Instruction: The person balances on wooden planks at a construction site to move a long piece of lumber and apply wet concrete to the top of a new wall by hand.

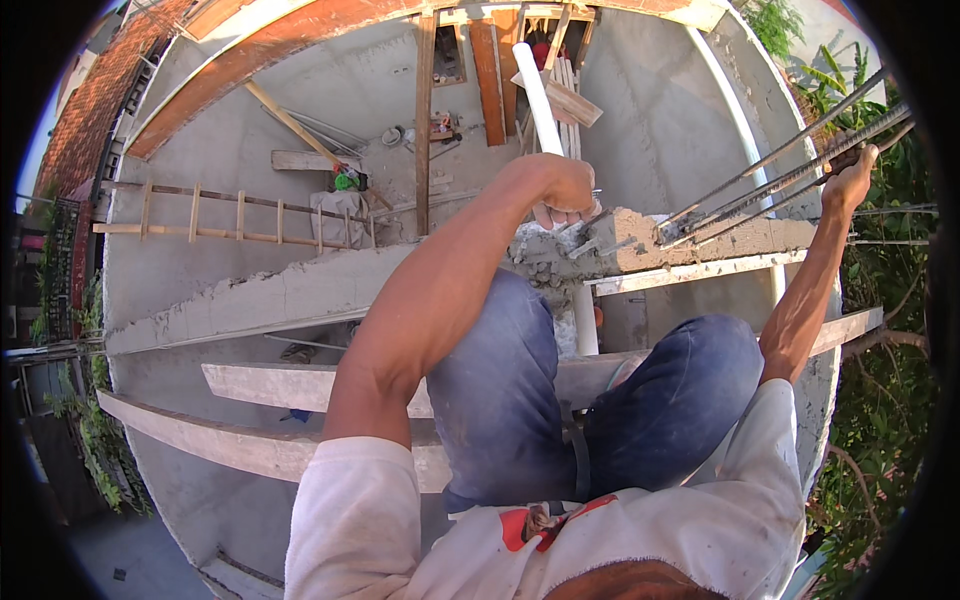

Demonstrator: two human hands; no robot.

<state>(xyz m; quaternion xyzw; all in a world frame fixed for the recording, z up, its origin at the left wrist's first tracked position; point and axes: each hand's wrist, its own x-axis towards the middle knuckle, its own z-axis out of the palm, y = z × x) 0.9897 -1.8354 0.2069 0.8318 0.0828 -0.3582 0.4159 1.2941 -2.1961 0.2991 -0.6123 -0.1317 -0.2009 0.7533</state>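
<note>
My left hand (568, 190) is curled closed over the broken part of the wall top, and what lies inside its fingers is hidden. Beyond it, a white plastic pipe (538, 95) runs up and away, its lower part passing behind the hand. Loose rubble (565, 250) and chipped concrete lie just below that hand. Out to the right, my right hand (850, 178) is closed around steel rebar (790, 182), near the upper end of several ribbed bars. These bars come out of the rough concrete beam (725, 240).
My knees rest above wooden planks (285, 385) spanning the walls. A wooden ladder (240, 215) leans at the left. Timber posts (424, 130) rise from the lower floor, where a grey sack (340, 220) and tools lie. Leafy plants (880, 400) grow beyond the right wall.
</note>
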